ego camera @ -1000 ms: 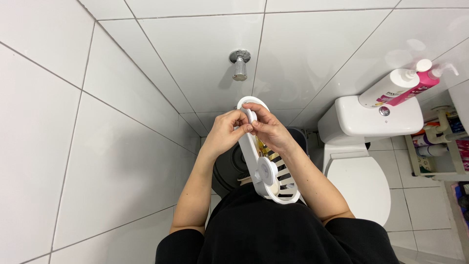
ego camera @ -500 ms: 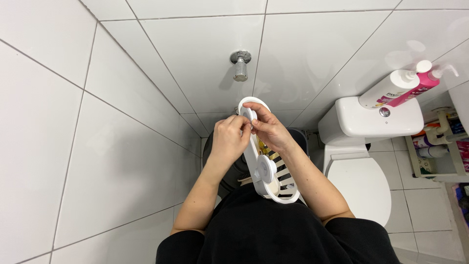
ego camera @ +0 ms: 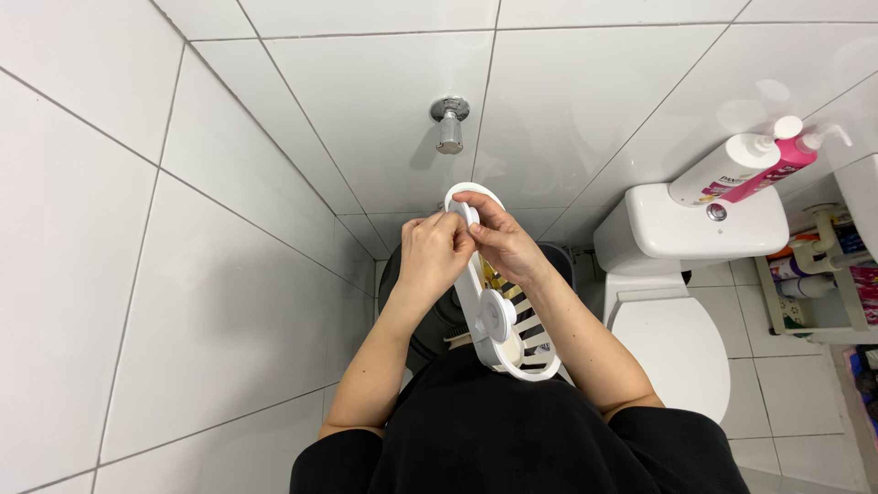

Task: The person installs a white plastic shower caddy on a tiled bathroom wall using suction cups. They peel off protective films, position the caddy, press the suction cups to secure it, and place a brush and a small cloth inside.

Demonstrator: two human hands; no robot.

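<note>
the person stood in a white-tiled bathroom corner, both arms raised in front of the chest, holding a white plastic shower caddy (ego camera: 498,320) on edge between the hands. the left hand (ego camera: 433,256) was curled closed around the upper end of the caddy, thumb and fingertips pinched on a small round white piece there that looked like a suction cup (ego camera: 460,212), though it was mostly covered and hard to make out. the right hand (ego camera: 501,240) was wrapped over the curved top rim from the other side, fingers bent shut on the rim and touching the left hand's fingertips. a second suction cup (ego camera: 497,316), round and white, showed plainly on the caddy's back lower down, and the slatted basket end (ego camera: 530,352) hung close to the black top (ego camera: 512,430) the person wore.

on the wall above the hands a chrome wall fitting (ego camera: 449,122) stuck out from the tiles (ego camera: 183,274). to the right stood a white toilet (ego camera: 672,343) with its lid down; on its cistern (ego camera: 704,224) lay a white pump bottle (ego camera: 722,169) and a pink pump bottle (ego camera: 777,166), side by side and touching. a white rack (ego camera: 823,293) with more bottles stood at the far right. behind the arms sat a dark round bin (ego camera: 421,311), largely hidden.
</note>
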